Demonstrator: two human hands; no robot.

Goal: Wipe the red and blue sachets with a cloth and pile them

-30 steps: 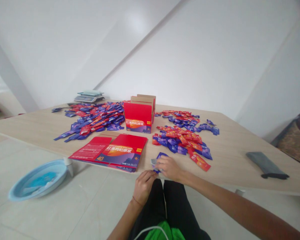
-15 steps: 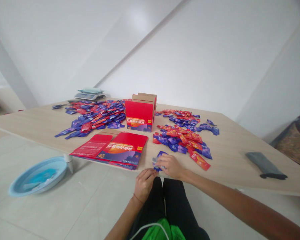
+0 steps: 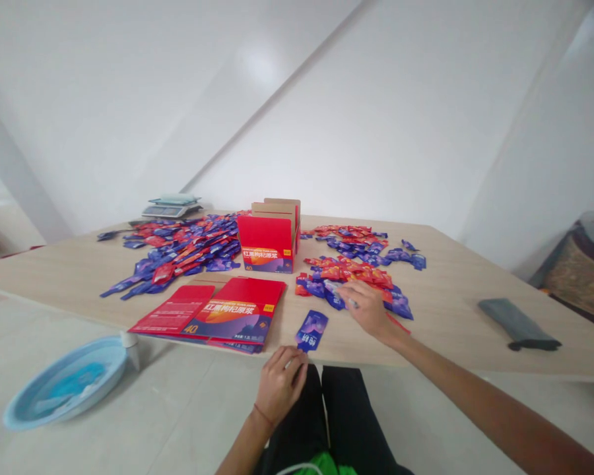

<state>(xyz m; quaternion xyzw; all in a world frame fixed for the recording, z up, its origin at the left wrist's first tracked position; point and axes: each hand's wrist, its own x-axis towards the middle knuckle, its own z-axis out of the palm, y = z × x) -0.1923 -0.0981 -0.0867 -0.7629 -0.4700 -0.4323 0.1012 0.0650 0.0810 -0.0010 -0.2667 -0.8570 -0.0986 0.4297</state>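
I see a white-walled room and a pale wooden table [image 3: 455, 297]; on it an open red carton [image 3: 267, 245], flattened cartons [image 3: 218, 311] and a sachet heap [image 3: 356, 280]. My right hand [image 3: 369, 309] rests half-closed on that heap, pinching something pale. My left hand [image 3: 278, 390] pinches a blue sachet [image 3: 311, 330] by its lower edge at the table's near rim; it looks light, limp and slick, so I'd grip the sealed edge.

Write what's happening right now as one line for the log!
left hand: holds purple sachet at table edge | right hand: reaching into near sachet pile | open red box: upright behind flat cartons
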